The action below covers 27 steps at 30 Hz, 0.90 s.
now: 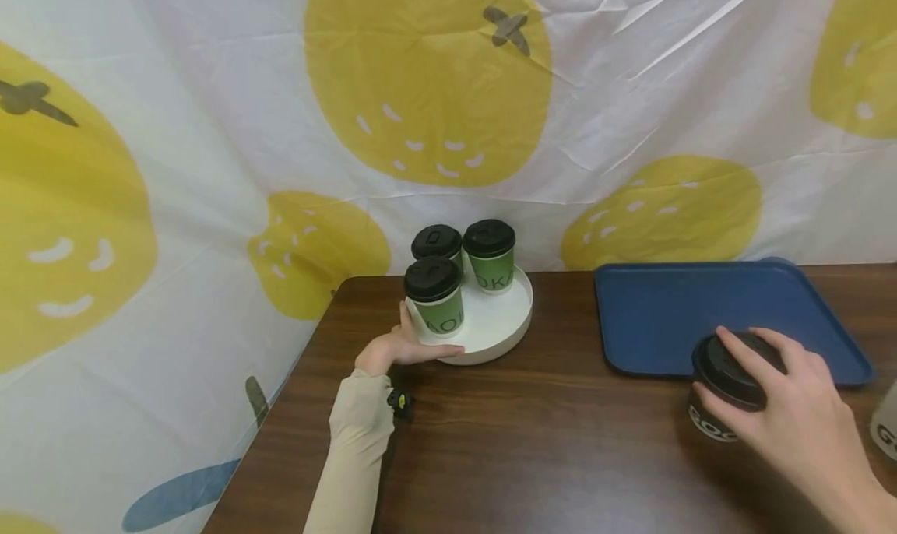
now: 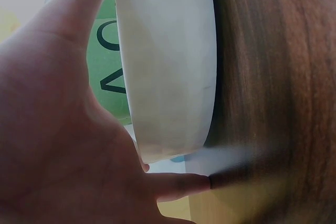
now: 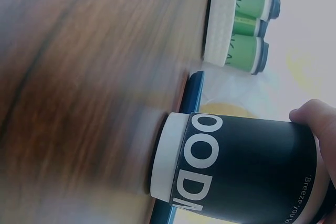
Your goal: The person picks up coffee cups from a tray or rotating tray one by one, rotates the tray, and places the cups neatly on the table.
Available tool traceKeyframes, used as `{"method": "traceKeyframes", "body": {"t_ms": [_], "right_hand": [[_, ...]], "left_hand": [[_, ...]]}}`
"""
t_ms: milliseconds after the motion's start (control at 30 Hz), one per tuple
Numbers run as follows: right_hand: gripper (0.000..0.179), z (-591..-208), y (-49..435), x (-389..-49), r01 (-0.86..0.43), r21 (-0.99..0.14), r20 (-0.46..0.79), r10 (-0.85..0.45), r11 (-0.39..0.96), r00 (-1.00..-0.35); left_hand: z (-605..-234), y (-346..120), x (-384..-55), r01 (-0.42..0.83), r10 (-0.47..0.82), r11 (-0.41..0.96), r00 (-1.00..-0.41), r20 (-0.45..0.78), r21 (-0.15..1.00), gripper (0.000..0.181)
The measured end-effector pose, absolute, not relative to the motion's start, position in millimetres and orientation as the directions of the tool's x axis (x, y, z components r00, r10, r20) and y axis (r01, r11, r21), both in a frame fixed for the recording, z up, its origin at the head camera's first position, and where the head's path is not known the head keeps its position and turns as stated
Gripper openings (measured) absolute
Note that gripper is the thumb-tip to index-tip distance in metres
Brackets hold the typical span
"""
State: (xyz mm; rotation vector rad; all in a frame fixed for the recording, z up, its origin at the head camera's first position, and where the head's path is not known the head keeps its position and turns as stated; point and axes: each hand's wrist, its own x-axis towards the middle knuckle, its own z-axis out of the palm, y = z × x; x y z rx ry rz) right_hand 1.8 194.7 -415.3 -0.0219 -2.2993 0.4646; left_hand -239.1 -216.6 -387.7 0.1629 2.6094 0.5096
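My left hand (image 1: pixel 402 347) rests against the front-left rim of a round white tray (image 1: pixel 501 328), thumb along the front and fingers at the side. On that tray stand three lidded green paper cups: a front one (image 1: pixel 441 316), a back-left one (image 1: pixel 436 242) and a right one (image 1: pixel 493 271). My right hand (image 1: pixel 806 409) holds a black paper cup (image 3: pixel 247 166) from above, its fingers around the black lid (image 1: pixel 725 370). That cup is upright at the near edge of a blue tray (image 1: pixel 659 300). Whether its base touches the table cannot be told.
A brown wooden table (image 1: pixel 532 448) carries everything. Another pale cup (image 1: pixel 886 425) with dark lettering is cut off at the right edge. Behind hangs a white cloth (image 1: pixel 210 129) with yellow fruit prints, close to the table's back and left edges.
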Motion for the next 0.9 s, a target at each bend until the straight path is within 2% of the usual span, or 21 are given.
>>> {"method": "traceKeyframes", "body": {"t_ms": [333, 900], "right_hand": [[0.106, -415.9, 199.7, 3.9, -0.094, -0.308, 0.707, 0.161, 0.947, -0.689], [0.109, -417.0, 211.6, 8.2, -0.079, -0.309, 0.703, 0.172, 0.948, -0.69]], "left_hand": [[-375.9, -213.2, -227.9, 0.018, 0.211, 0.906, -0.886, -0.414, 0.423, 0.142], [-385.3, -214.5, -233.9, 0.03, 0.204, 0.923, -0.885, -0.419, 0.385, 0.143]]}}
